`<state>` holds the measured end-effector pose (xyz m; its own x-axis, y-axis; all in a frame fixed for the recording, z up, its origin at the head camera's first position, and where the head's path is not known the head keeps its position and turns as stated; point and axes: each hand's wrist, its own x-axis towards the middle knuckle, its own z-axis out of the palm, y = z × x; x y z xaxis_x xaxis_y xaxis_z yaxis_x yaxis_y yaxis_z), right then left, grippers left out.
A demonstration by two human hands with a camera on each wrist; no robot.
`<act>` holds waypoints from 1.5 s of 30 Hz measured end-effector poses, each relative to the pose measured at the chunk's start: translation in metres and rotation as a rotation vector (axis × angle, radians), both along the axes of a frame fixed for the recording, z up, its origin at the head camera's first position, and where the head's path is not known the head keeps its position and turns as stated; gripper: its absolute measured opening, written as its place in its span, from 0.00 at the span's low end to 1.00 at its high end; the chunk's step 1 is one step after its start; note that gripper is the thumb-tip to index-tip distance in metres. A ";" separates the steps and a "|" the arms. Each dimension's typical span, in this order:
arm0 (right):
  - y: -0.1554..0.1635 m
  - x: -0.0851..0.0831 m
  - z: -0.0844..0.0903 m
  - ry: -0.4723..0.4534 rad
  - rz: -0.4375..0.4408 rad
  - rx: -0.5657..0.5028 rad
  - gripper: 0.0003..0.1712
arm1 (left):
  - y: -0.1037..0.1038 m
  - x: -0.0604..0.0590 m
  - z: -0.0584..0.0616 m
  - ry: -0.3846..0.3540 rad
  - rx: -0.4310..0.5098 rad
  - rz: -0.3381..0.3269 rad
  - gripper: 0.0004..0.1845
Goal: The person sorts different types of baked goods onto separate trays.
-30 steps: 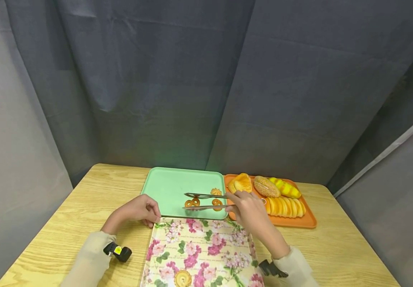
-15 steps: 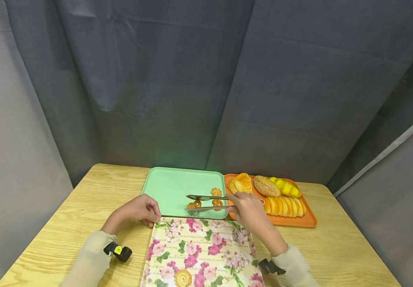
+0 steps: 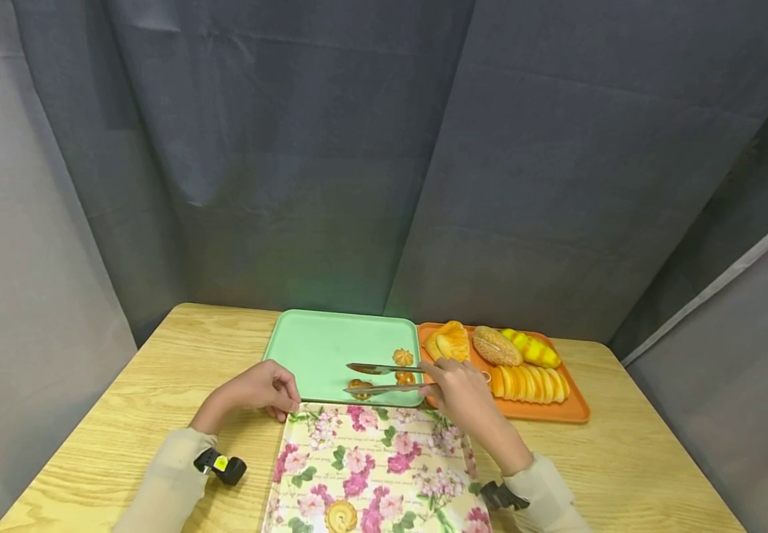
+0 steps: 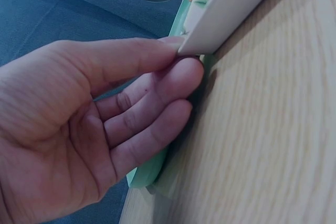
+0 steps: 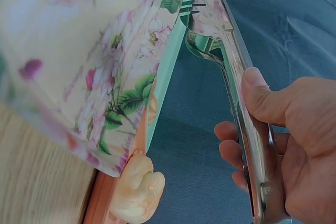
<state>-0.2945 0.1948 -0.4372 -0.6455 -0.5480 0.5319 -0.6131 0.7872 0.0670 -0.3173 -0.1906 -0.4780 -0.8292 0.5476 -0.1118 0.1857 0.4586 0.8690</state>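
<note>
While the right hand (image 3: 460, 385) is gripping the handle end of a pair of metal tongs (image 3: 384, 377), its thumb and fingers are curling round both arms, and the tongs are reaching leftward over the green tray (image 3: 310, 348). Their two tips are standing apart, one above the other in the head view, with a small brown cookie (image 3: 360, 384) lying on the green tray right at the lower tip; whether the tips are touching it cannot be told. Two more cookies are sitting on the same tray, one (image 3: 403, 357) just behind the upper arm and one (image 3: 406, 377) showing between the arms, close to the right hand.

Over on the other side, the left hand (image 3: 257, 390) is resting on the table (image 3: 157, 370) at the near left corner of the green tray, its fingers pinching the far left corner of the floral tray (image 3: 370, 466), with the fingertips (image 4: 181, 72) pressing against that tray's white edge in the left wrist view.

Nearer the person, the floral tray is lying just in front of the green one, carrying a round cookie (image 3: 340, 516) near its front edge. Beside the green tray, an orange tray (image 3: 573, 411) is holding several breads and pastries.

No writing is readable on anything.
</note>
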 end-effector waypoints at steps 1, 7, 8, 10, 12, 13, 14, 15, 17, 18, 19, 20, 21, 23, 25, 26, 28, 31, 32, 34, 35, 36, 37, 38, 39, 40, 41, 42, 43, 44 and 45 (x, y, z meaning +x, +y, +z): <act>0.000 0.000 0.000 0.000 0.002 -0.002 0.21 | 0.000 0.000 0.001 -0.001 0.000 0.000 0.04; 0.001 0.006 0.007 -0.029 0.036 -0.013 0.22 | 0.001 0.001 0.002 -0.001 -0.006 -0.001 0.04; 0.001 0.007 0.009 -0.044 0.047 -0.020 0.22 | 0.002 0.000 0.002 -0.001 -0.007 -0.001 0.04; 0.001 0.010 0.015 -0.080 0.074 -0.032 0.23 | 0.002 0.000 0.002 0.001 -0.006 -0.002 0.04; 0.001 0.014 0.022 -0.137 0.108 -0.045 0.24 | 0.002 0.000 0.003 0.004 -0.005 -0.003 0.04; 0.001 0.016 0.025 -0.170 0.130 -0.048 0.25 | 0.002 0.000 0.003 0.006 -0.005 -0.004 0.04; 0.001 0.018 0.029 -0.203 0.150 -0.049 0.25 | 0.002 0.000 0.004 0.007 -0.006 -0.006 0.04; 0.001 0.020 0.032 -0.234 0.173 -0.049 0.26 | 0.001 0.000 0.004 0.009 -0.006 -0.007 0.04; 0.001 0.025 0.039 -0.305 0.221 -0.054 0.27 | 0.001 0.000 0.004 0.011 -0.008 -0.011 0.05; 0.001 0.028 0.043 -0.342 0.242 -0.055 0.28 | 0.001 0.000 0.004 0.013 -0.008 -0.011 0.05; 0.001 0.030 0.046 -0.375 0.257 -0.053 0.28 | 0.001 0.000 0.004 0.014 -0.008 -0.011 0.05; 0.001 0.032 0.048 -0.403 0.272 -0.051 0.29 | 0.001 0.000 0.004 0.015 -0.008 -0.011 0.05; 0.000 0.035 0.051 -0.436 0.279 -0.049 0.30 | 0.001 0.001 0.003 0.015 -0.008 -0.009 0.05; -0.001 0.038 0.054 -0.497 0.287 -0.041 0.30 | 0.000 0.001 0.003 0.014 -0.009 -0.004 0.05; -0.001 0.041 0.056 -0.535 0.292 -0.025 0.31 | 0.000 0.001 0.002 0.011 -0.009 0.000 0.05; -0.002 0.042 0.057 -0.549 0.298 -0.019 0.30 | 0.000 0.001 0.002 0.009 -0.009 0.001 0.05; -0.003 0.045 0.059 -0.572 0.304 -0.010 0.29 | 0.000 0.001 0.001 0.007 -0.008 0.001 0.05; -0.003 0.048 0.061 -0.564 0.316 0.011 0.27 | 0.001 0.001 0.000 0.007 -0.005 -0.001 0.05; -0.004 0.048 0.061 -0.555 0.323 0.019 0.27 | 0.001 0.001 0.000 0.007 -0.005 -0.001 0.05; -0.004 0.048 0.061 -0.534 0.343 0.032 0.27 | 0.001 0.001 0.001 0.005 -0.007 0.002 0.05; -0.004 0.048 0.061 -0.520 0.356 0.037 0.27 | 0.001 0.000 0.001 0.004 -0.008 0.004 0.05; -0.004 0.048 0.061 -0.509 0.373 0.040 0.27 | 0.001 0.000 0.001 0.005 -0.006 0.002 0.05; -0.004 0.048 0.061 -0.500 0.392 0.042 0.27 | 0.001 0.000 0.001 0.003 -0.007 0.004 0.05; -0.004 0.047 0.060 -0.492 0.411 0.041 0.26 | 0.002 0.000 0.001 0.002 -0.009 0.005 0.05; -0.004 0.047 0.060 -0.487 0.430 0.041 0.26 | 0.002 0.000 0.002 0.002 -0.011 0.006 0.05; -0.004 0.047 0.060 -0.479 0.447 0.044 0.26 | 0.002 0.000 0.002 0.003 -0.013 0.006 0.05; -0.004 0.046 0.059 -0.474 0.462 0.045 0.26 | 0.002 0.000 0.001 0.006 -0.015 0.007 0.05; -0.004 0.046 0.059 -0.467 0.472 0.051 0.25 | 0.002 0.001 0.001 0.007 -0.016 0.008 0.05; -0.004 0.046 0.058 -0.461 0.480 0.057 0.25 | 0.002 0.001 0.001 0.005 -0.021 0.012 0.04; -0.004 0.046 0.058 -0.455 0.482 0.066 0.25 | 0.002 0.001 0.001 0.006 -0.022 0.012 0.04; -0.005 0.046 0.057 -0.451 0.483 0.075 0.25 | 0.002 0.002 0.001 0.008 -0.022 0.012 0.04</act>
